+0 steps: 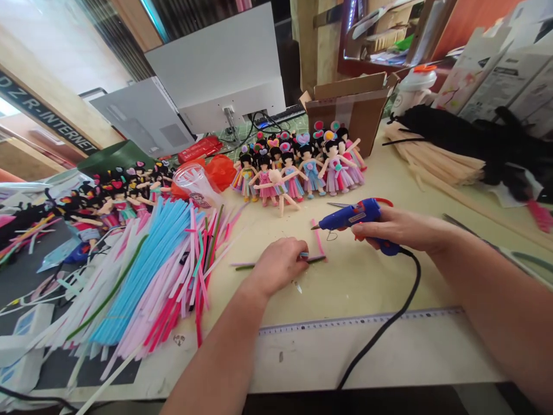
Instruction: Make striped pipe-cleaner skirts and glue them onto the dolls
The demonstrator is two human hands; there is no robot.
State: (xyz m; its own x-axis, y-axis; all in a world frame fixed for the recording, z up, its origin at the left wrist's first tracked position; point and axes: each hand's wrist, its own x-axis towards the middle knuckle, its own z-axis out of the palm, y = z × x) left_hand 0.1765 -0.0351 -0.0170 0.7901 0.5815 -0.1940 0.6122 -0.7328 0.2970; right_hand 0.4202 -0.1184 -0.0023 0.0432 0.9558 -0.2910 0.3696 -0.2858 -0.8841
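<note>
My right hand (395,227) is wrapped round the handle of a blue hot glue gun (349,217), its nozzle pointing left, above the table. A black cord runs down from its grip. Lower and to the left, my left hand (280,259) is closed near the table top, with a small light-blue piece (304,254) showing at its fingertips; its kind is too small to tell. Thin pipe cleaners (244,266) lie partly under that hand. One pink pipe cleaner (318,236) lies below the nozzle. Just behind stands a bare beige pipe-cleaner figure (281,193).
Several finished dolls (334,164) stand before a cardboard box (352,109). A big heap of coloured pipe cleaners (142,271) covers the left. Beige and black bundles (444,153) lie right. A ruler strip (328,324) runs along the front, with a plastic cup (194,183) further back.
</note>
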